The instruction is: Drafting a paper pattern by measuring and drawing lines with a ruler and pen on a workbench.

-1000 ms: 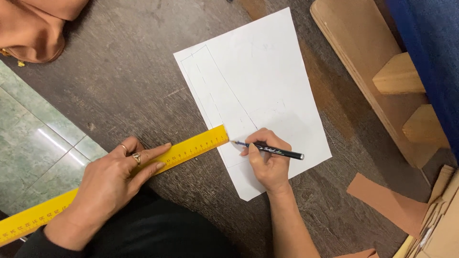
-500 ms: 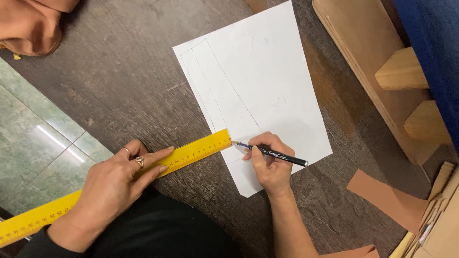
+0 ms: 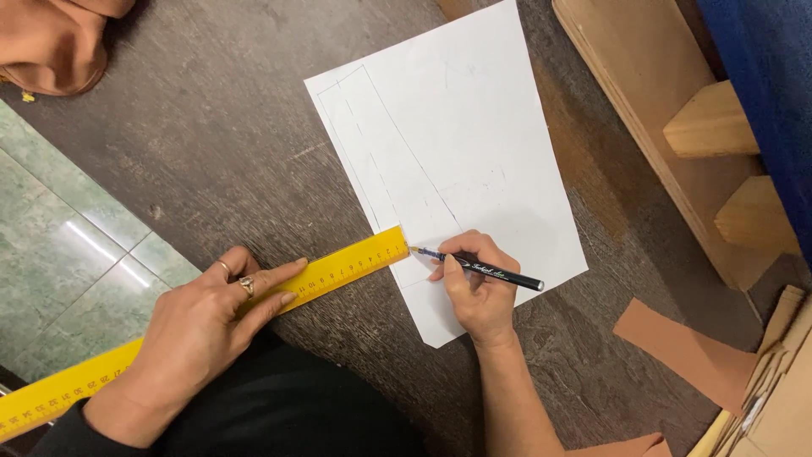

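Head view, from the left edge across: a green tiled floor point(image 3: 59, 254) shows beside the dark wooden table point(image 3: 211, 144), and a piece of tan leather-like material point(image 3: 51, 42) lies at the table's upper left corner. The left hand point(image 3: 203, 330) lies flat with fingers spread, pressing down on a long yellow ruler point(image 3: 338, 269) that runs diagonally from the lower left edge up to the white sheet of paper point(image 3: 474, 127). The ruler's far end overlaps the sheet's left edge, near faint drawn lines. Just right of that end, the right hand point(image 3: 478, 283) rests on the paper, its fingers closed around a black pen point(image 3: 491, 271), whose tip touches the sheet right at the ruler's end. Farther right, a wooden frame point(image 3: 660, 144) stands along the table's edge against blue fabric point(image 3: 761, 51), and brown cardboard pieces point(image 3: 685, 347) lie at the lower right.
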